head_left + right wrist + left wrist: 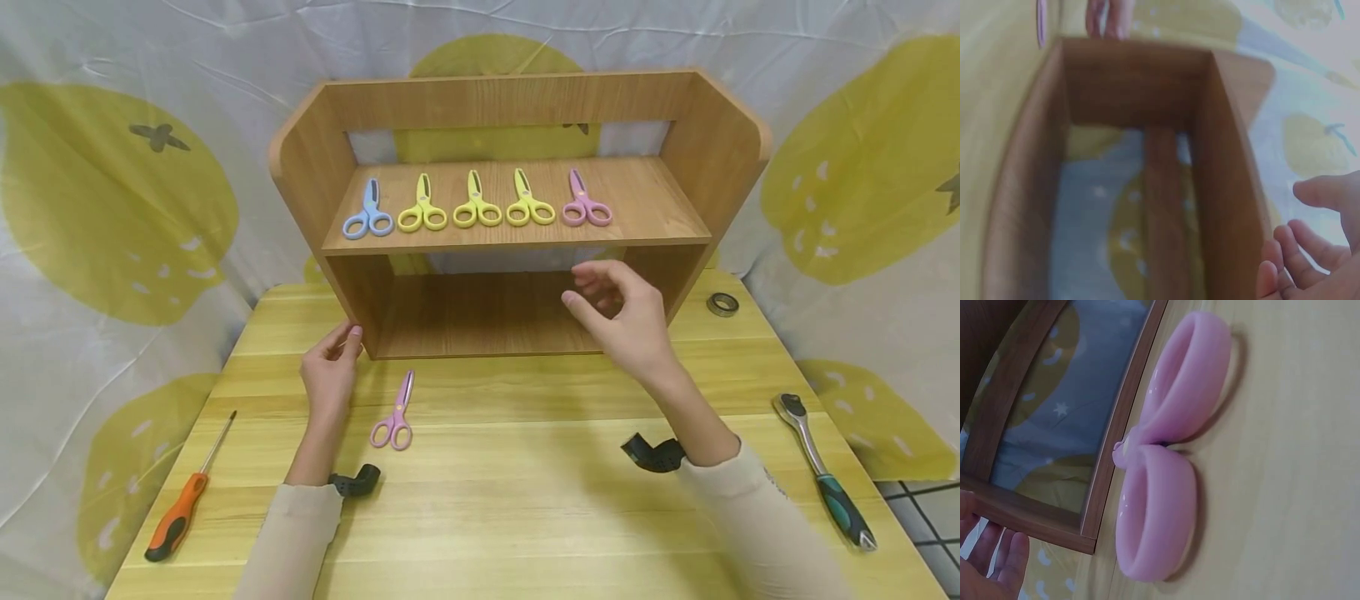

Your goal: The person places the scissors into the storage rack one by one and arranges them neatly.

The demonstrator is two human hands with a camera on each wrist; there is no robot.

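A small wooden shelf unit (517, 242) stands on the table. On its upper board lie a blue pair of scissors (367, 218), three yellow pairs of scissors (475, 210) and a pink pair of scissors (583, 207), side by side with handles forward. My left hand (330, 367) is at the unit's lower left corner, its fingers beside the side panel; whether they touch it I cannot tell. Another pink pair of scissors (1163, 515) lies on the table to the right of that hand. In front of the unit's right half my right hand (626, 317) is raised, fingers loosely bent, holding nothing.
At the table's left lies an orange and black screwdriver (180, 512). A ratchet wrench (825, 475) with a green and black handle lies at the right edge. Behind it sits a roll of dark tape (722, 305). A lemon-patterned cloth (120, 217) hangs around the back and sides.
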